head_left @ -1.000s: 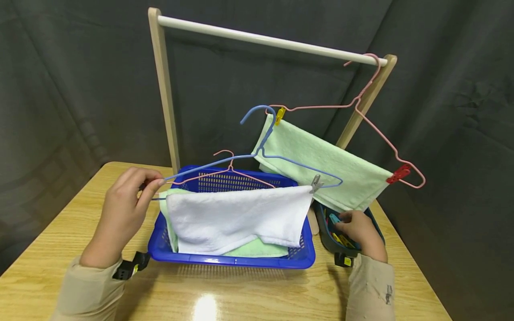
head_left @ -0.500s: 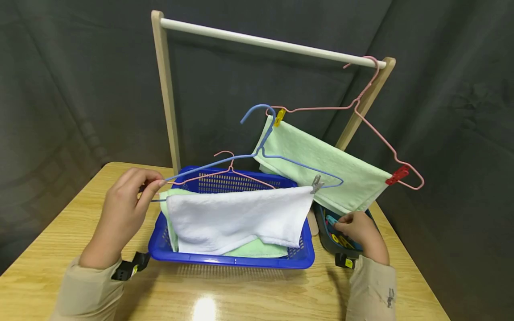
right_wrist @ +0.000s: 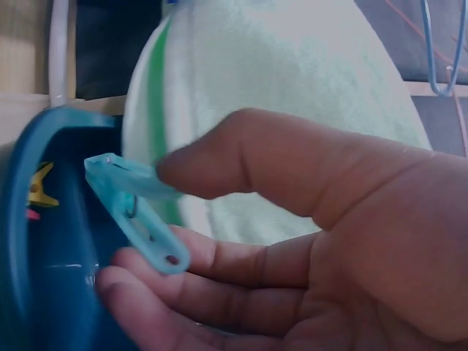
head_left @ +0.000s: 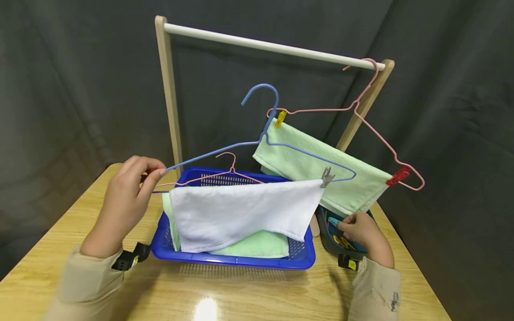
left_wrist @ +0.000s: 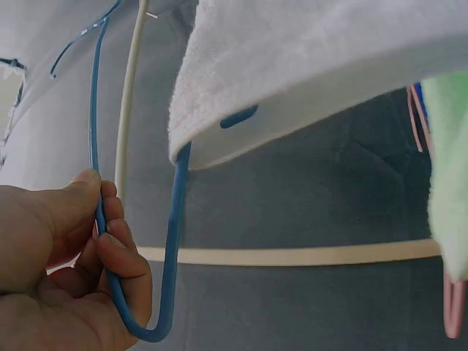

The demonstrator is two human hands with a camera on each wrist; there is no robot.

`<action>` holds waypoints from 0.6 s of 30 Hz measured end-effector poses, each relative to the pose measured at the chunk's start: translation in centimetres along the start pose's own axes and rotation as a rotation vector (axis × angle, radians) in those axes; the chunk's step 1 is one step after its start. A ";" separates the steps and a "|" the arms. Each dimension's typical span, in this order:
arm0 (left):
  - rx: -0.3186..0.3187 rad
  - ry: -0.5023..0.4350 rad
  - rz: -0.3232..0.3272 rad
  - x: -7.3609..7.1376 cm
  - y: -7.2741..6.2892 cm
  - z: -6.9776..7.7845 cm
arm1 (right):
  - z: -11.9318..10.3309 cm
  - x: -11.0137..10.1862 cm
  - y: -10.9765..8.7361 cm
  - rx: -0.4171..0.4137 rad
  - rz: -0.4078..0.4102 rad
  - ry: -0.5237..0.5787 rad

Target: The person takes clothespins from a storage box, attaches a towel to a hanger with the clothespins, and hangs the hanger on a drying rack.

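"So, how is the left hand (head_left: 127, 189) posed?"
"Raised, in from the tabletop's (head_left: 168, 294) left edge, thumb and fingers pinching one end of the blue hanger (head_left: 209, 154). The white towel (head_left: 241, 214) hangs on it above the blue basket (head_left: 233, 260)."
"And the right hand (head_left: 366, 232)?"
"Low, near the tabletop's right edge, thumb over fingers, pinching a turquoise peg (right_wrist: 141, 225) at the dark teal bin (head_left: 330, 243)."
"Surface and room?"
"Pale wood grain, a bright reflection toward the front; dark grey curtains (head_left: 80, 89) left, behind and right."
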State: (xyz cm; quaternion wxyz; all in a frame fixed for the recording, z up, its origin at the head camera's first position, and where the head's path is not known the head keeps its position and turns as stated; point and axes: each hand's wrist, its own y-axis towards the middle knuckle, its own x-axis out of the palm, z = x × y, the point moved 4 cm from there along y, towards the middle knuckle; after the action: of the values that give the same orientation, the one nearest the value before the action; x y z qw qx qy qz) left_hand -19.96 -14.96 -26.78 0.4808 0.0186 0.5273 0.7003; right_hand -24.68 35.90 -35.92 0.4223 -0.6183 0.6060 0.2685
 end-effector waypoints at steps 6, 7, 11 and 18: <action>-0.006 -0.010 0.000 -0.3 1.2 1.0 | -0.6 -1.3 -0.9 -0.009 0.105 0.024; -0.002 -0.010 0.002 -0.4 1.4 1.2 | -0.6 -1.6 -1.1 -0.015 0.127 0.025; 0.013 -0.005 0.009 -0.3 2.0 1.8 | -1.1 -2.5 -1.9 -0.052 0.232 0.008; 0.018 -0.007 0.019 -0.1 2.5 2.7 | -2.2 -3.4 -3.7 -0.069 0.423 0.017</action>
State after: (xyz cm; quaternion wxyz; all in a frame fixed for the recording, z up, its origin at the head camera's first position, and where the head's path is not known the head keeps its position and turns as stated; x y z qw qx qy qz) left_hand -20.09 -13.02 -23.64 0.4758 0.0302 0.5317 0.7000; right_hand -21.90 35.49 -31.25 0.3301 -0.4938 0.7162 0.3665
